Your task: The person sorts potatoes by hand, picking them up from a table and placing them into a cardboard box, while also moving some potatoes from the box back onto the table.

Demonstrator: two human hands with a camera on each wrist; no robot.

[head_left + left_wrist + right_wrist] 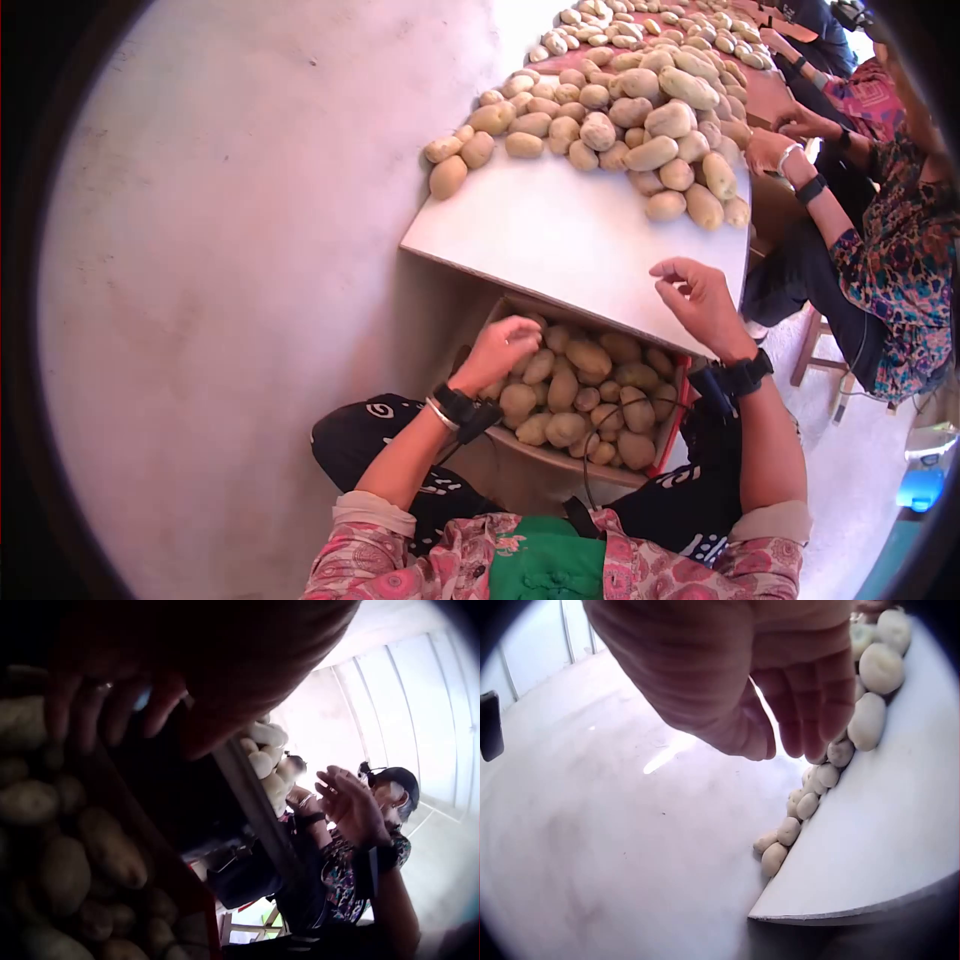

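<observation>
My left hand (pixel 503 350) hangs over the left side of a box full of potatoes (pixel 563 390), its fingers relaxed and holding nothing. In the left wrist view its fingers (pixel 90 712) dangle above the potatoes, and a ring shows on one of them. Above the near right part of the white tabletop (pixel 540 225) hovers my right hand (pixel 703 305), also without anything in it. Thumb and fingers stand apart and loosely bent in the right wrist view. Farther up the table lies a large heap of potatoes (pixel 640 110), beyond the right hand's fingertips.
The box (pixel 657 455) stands between my knees, below the table's near edge, with a thin black cable running across it. Other people sit along the table's right side, one in a patterned shirt (pixel 900 270). A wooden stool (pixel 812 345) stands at the right; pale floor (pixel 220 250) spreads leftward.
</observation>
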